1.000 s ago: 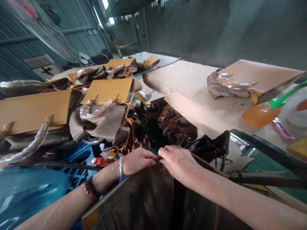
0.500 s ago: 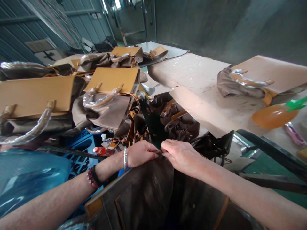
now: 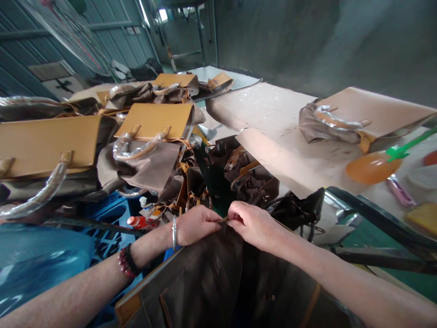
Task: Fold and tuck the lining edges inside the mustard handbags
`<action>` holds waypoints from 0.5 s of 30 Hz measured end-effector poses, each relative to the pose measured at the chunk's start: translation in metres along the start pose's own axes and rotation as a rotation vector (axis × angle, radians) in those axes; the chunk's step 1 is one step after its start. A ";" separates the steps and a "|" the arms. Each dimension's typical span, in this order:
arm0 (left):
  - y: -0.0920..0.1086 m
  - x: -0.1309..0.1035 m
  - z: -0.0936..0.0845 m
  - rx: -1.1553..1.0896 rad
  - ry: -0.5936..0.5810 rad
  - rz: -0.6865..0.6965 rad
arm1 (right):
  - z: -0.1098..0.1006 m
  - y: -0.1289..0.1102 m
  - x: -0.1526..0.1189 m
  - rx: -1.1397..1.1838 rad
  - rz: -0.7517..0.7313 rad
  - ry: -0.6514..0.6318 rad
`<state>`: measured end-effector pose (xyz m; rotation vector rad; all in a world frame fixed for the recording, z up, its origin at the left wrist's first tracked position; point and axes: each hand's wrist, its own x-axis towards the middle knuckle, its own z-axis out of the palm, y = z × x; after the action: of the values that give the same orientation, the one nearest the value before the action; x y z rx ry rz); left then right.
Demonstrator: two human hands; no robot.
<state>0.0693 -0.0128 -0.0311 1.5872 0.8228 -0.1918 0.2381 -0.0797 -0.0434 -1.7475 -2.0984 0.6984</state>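
A dark brown handbag (image 3: 201,278) with tan trim stands open toward me at the bottom of the view. My left hand (image 3: 198,225), a silver bangle on its wrist, pinches the bag's upper edge from the left. Close beside it, my right hand (image 3: 251,223) is closed with thumb and fingertips on the same edge. The fingertips nearly meet at the bag's far corner. What exactly lies between the right fingertips is too small to make out. Part of the bag's inside is in deep shadow.
Tan-and-brown handbags (image 3: 153,120) with wrapped handles cover the left table. On the right table (image 3: 273,105) lie another bag (image 3: 334,120), an orange bottle (image 3: 370,167) with a green top and a pink cutter (image 3: 401,191). Blue crates (image 3: 112,214) and a blue plastic bag (image 3: 41,259) sit at left.
Both hands stay at the bag's edge; the right fingers have curled a little more and shifted slightly. The whole view has swung a little, moving the surroundings slightly left.
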 end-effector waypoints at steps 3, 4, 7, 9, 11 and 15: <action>-0.003 0.000 -0.002 -0.144 -0.035 -0.020 | -0.001 0.010 -0.005 -0.024 0.023 0.062; -0.003 0.000 -0.003 -0.188 -0.046 -0.023 | -0.002 0.015 -0.006 -0.036 0.019 0.067; -0.001 -0.002 -0.006 -0.250 -0.076 -0.015 | -0.005 0.028 -0.011 -0.043 -0.002 0.015; 0.003 -0.002 -0.008 -0.219 -0.094 0.003 | -0.009 0.034 -0.013 -0.017 -0.002 -0.036; 0.008 -0.002 -0.012 -0.192 -0.103 0.027 | -0.016 0.034 -0.016 0.023 0.008 -0.068; 0.016 0.003 -0.021 -0.181 -0.075 0.071 | -0.037 0.017 -0.028 0.087 0.040 -0.090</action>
<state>0.0741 0.0080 -0.0150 1.4281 0.7052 -0.1215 0.2776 -0.0987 -0.0204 -1.7462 -2.0624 0.8813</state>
